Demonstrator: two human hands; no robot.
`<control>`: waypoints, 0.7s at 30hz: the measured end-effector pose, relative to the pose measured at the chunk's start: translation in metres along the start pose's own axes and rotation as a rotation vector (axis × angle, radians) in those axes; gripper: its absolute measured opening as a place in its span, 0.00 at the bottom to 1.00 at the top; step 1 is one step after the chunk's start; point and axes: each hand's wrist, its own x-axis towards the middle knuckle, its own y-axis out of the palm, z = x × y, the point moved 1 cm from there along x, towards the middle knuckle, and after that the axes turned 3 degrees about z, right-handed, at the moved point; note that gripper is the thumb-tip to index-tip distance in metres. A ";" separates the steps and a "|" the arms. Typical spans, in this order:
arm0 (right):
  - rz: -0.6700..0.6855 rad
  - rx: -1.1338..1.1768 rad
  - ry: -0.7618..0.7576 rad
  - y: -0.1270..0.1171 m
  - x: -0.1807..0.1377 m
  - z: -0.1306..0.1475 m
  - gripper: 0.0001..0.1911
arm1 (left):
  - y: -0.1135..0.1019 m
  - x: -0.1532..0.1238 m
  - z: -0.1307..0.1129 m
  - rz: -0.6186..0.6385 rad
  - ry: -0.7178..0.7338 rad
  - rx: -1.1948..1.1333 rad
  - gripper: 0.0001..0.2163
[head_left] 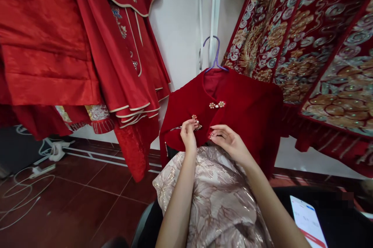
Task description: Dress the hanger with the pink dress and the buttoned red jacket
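A dark red velvet jacket (247,100) hangs in front of me on a purple hanger (215,59). At its neck, a pearl flower clasp (217,105) is fastened across the opening. Lower down, my left hand (189,133) pinches a second pearl flower clasp (194,117) on the left front panel. My right hand (230,141) has its fingers curled at the opposite front edge, with thumb and forefinger closed on a small beaded clasp piece (210,135). The two hands are a short way apart. Over my lap lies a pale, shiny floral fabric (215,197).
Red garments with cream piping (113,54) hang at the left. Heavily embroidered red garments (294,46) hang at the right. A lit phone (307,217) lies on a dark surface at the lower right. White cables (29,186) trail over the tiled floor (84,197).
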 end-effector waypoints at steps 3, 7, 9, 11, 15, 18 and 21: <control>-0.048 -0.041 -0.015 0.007 0.006 -0.016 0.15 | 0.002 -0.003 -0.002 -0.008 0.022 0.060 0.07; -0.161 -0.060 -0.050 0.014 0.023 -0.034 0.17 | 0.002 -0.004 -0.005 -0.003 0.010 0.079 0.07; -0.189 -0.118 -0.086 0.017 0.035 -0.039 0.17 | 0.001 -0.004 -0.005 -0.006 0.003 0.074 0.07; -0.206 -0.205 -0.128 0.019 0.044 -0.041 0.17 | -0.001 -0.003 -0.005 -0.010 -0.001 0.061 0.08; -0.216 -0.354 -0.189 0.023 0.049 -0.039 0.14 | -0.003 -0.002 -0.004 -0.013 -0.012 0.054 0.09; -0.251 -0.419 -0.222 0.027 0.047 -0.037 0.13 | -0.001 -0.003 -0.005 -0.016 -0.012 0.064 0.09; -0.292 -0.446 -0.233 0.030 0.046 -0.035 0.13 | 0.001 -0.005 -0.008 -0.028 -0.012 0.069 0.09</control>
